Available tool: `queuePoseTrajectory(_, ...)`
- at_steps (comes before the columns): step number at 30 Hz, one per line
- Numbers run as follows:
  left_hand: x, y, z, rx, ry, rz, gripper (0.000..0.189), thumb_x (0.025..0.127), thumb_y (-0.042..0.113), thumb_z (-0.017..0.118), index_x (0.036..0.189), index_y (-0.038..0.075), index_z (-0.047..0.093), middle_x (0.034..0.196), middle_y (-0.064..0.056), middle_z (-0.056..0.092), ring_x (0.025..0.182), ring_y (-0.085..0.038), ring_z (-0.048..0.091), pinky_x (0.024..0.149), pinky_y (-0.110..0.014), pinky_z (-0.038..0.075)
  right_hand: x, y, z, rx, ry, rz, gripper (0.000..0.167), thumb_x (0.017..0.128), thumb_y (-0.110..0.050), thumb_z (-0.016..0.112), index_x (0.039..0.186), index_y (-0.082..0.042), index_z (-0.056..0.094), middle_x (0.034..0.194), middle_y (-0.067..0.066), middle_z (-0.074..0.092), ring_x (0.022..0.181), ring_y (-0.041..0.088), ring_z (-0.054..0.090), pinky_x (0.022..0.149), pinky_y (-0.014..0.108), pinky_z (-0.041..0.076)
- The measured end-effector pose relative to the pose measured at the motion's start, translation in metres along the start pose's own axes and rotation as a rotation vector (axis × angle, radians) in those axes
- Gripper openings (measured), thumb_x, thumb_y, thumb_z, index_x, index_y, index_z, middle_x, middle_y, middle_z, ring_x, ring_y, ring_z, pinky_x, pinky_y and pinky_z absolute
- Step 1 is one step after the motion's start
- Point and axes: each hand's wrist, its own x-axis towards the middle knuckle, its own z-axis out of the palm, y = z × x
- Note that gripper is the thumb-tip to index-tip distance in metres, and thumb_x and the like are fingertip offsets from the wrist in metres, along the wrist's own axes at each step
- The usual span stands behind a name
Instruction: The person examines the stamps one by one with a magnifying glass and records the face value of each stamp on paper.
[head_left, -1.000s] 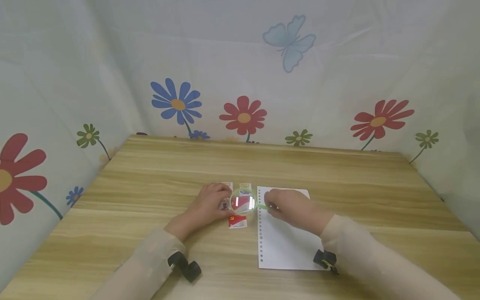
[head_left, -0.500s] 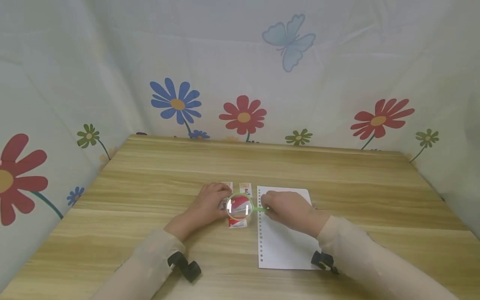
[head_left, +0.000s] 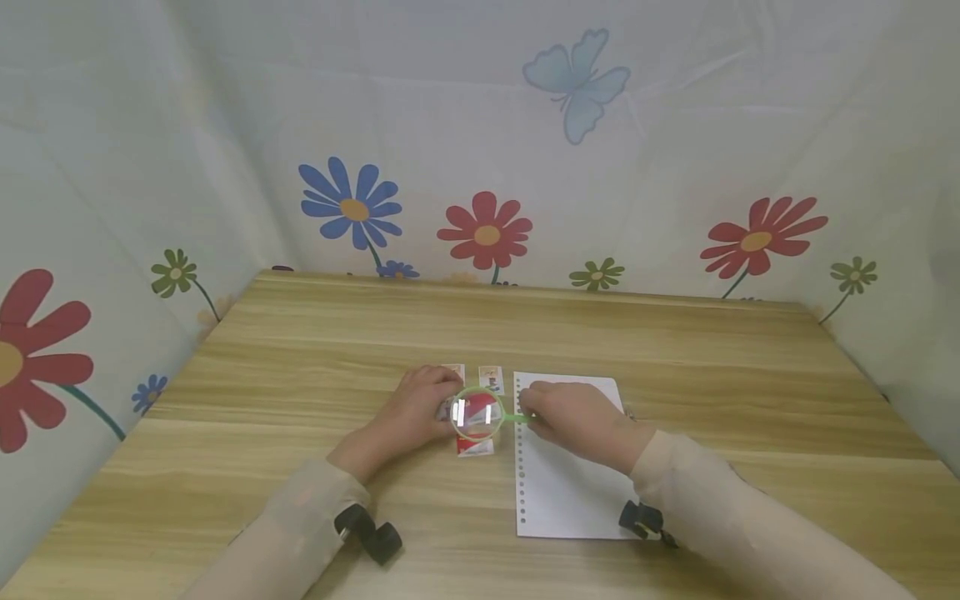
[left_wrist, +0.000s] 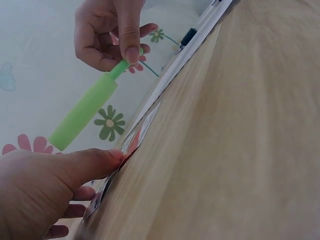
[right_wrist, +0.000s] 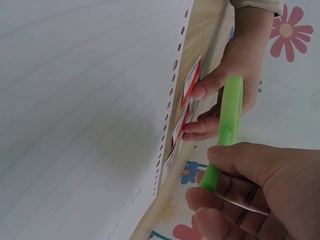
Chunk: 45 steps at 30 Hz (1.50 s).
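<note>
Green round magnifying glass (head_left: 483, 414), pinched by its handle in the right hand (head_left: 576, 419), hovers over red-and-white rectangular paper cards (head_left: 476, 447) touched by the left hand (head_left: 412, 410), thumb apart from fingers; a white hole-punched sheet (head_left: 566, 500) lies beneath the right.

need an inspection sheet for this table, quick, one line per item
surface: wood-grain table, with a hole-punched paper sheet lying on it
job's things: green magnifying glass held above small printed cards, some partly hidden by a hand
clutter: a pen-like item by the paper sheet, contact unclear
left hand: thumb and fingers touch the cards
right hand: pinches the magnifying glass's handle
cables: nothing seen
surroundings: pale backdrop printed with flowers and a blue butterfly
</note>
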Motion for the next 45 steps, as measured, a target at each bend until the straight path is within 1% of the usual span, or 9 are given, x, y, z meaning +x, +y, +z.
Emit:
queuePoseTrajectory(9, 0.000, 0.003, -0.003, -0.005, -0.012, -0.005, 0.051, 0.075, 0.024, 0.076, 0.120, 0.004, 0.064, 0.128, -0.012, 0.060, 0.125, -0.032, 0.049, 0.112, -0.051, 0.033, -0.002, 0.001, -0.003, 0.030, -0.017, 0.032, 0.010, 0.084, -0.013, 0.071, 0.089, -0.014, 0.062, 0.081, -0.004, 0.064, 0.063, 0.006, 0.052, 0.058, 0.019, 0.049)
queuePoseTrajectory(13, 0.001, 0.004, -0.003, 0.007, 0.023, 0.015, 0.045, 0.075, 0.025, 0.077, 0.114, 0.005, 0.067, 0.126, -0.011, 0.061, 0.123, -0.032, 0.052, 0.110, -0.051, 0.036, -0.004, 0.003, -0.007, 0.066, -0.043, 0.079, 0.010, 0.085, -0.012, 0.070, 0.091, -0.015, 0.063, 0.084, -0.005, 0.065, 0.067, 0.006, 0.054, 0.063, 0.020, 0.051)
queuePoseTrajectory(18, 0.001, 0.007, -0.005, 0.013, 0.075, 0.024, 0.036, 0.079, 0.028, 0.075, 0.110, 0.009, 0.069, 0.125, -0.008, 0.062, 0.122, -0.029, 0.053, 0.109, -0.050, 0.037, -0.009, 0.008, -0.010, 0.100, -0.025, 0.101, 0.010, 0.085, -0.011, 0.071, 0.091, -0.014, 0.063, 0.083, -0.004, 0.066, 0.071, 0.007, 0.056, 0.067, 0.022, 0.053)
queuePoseTrajectory(23, 0.001, 0.013, -0.005, 0.002, 0.102, 0.024, 0.036, 0.080, 0.034, 0.076, 0.110, 0.015, 0.070, 0.123, -0.004, 0.063, 0.120, -0.026, 0.053, 0.108, -0.049, 0.038, -0.017, 0.015, -0.015, 0.154, 0.018, 0.129, 0.008, 0.085, -0.011, 0.070, 0.090, -0.013, 0.065, 0.081, -0.004, 0.066, 0.071, 0.006, 0.057, 0.063, 0.019, 0.051)
queuePoseTrajectory(28, 0.001, 0.024, -0.002, -0.033, 0.086, 0.010, 0.039, 0.080, 0.036, 0.077, 0.115, 0.022, 0.069, 0.124, 0.001, 0.062, 0.122, -0.022, 0.051, 0.108, -0.046, 0.039, -0.029, 0.023, -0.024, 0.309, -0.018, 0.225, 0.005, 0.088, -0.007, 0.066, 0.093, -0.008, 0.063, 0.080, 0.001, 0.063, 0.064, 0.007, 0.055, 0.051, 0.015, 0.047)
queuePoseTrajectory(32, 0.000, 0.034, -0.002, -0.067, 0.104, 0.056, 0.039, 0.080, 0.033, 0.077, 0.116, 0.019, 0.068, 0.121, 0.000, 0.063, 0.119, -0.023, 0.052, 0.107, -0.046, 0.040, -0.039, 0.029, -0.031, 0.407, -0.036, 0.288, 0.005, 0.089, -0.006, 0.064, 0.094, -0.006, 0.062, 0.079, 0.002, 0.062, 0.063, 0.008, 0.055, 0.049, 0.015, 0.048)
queuePoseTrajectory(38, -0.002, 0.045, 0.001, -0.068, 0.149, 0.154, 0.040, 0.078, 0.030, 0.077, 0.113, 0.014, 0.067, 0.118, -0.004, 0.064, 0.116, -0.025, 0.055, 0.104, -0.047, 0.041, -0.053, 0.038, -0.035, 0.456, -0.027, 0.342, 0.008, 0.089, -0.007, 0.064, 0.096, -0.004, 0.061, 0.078, 0.004, 0.061, 0.057, 0.010, 0.055, 0.048, 0.018, 0.049)
queuePoseTrajectory(41, -0.002, 0.049, 0.004, -0.065, 0.139, 0.169, 0.041, 0.077, 0.030, 0.078, 0.113, 0.014, 0.066, 0.121, -0.004, 0.062, 0.118, -0.026, 0.054, 0.106, -0.047, 0.040, -0.059, 0.042, -0.036, 0.457, -0.031, 0.383, 0.012, 0.089, -0.008, 0.065, 0.099, -0.004, 0.061, 0.080, 0.006, 0.063, 0.058, 0.012, 0.056, 0.050, 0.019, 0.051)
queuePoseTrajectory(45, -0.004, 0.054, 0.009, -0.091, 0.086, 0.151, 0.048, 0.078, 0.033, 0.076, 0.120, 0.014, 0.063, 0.128, -0.005, 0.060, 0.124, -0.027, 0.050, 0.109, -0.049, 0.037, -0.068, 0.048, -0.035, 0.476, -0.028, 0.408, 0.011, 0.090, -0.008, 0.064, 0.099, -0.003, 0.060, 0.081, 0.008, 0.065, 0.062, 0.014, 0.058, 0.052, 0.021, 0.052)
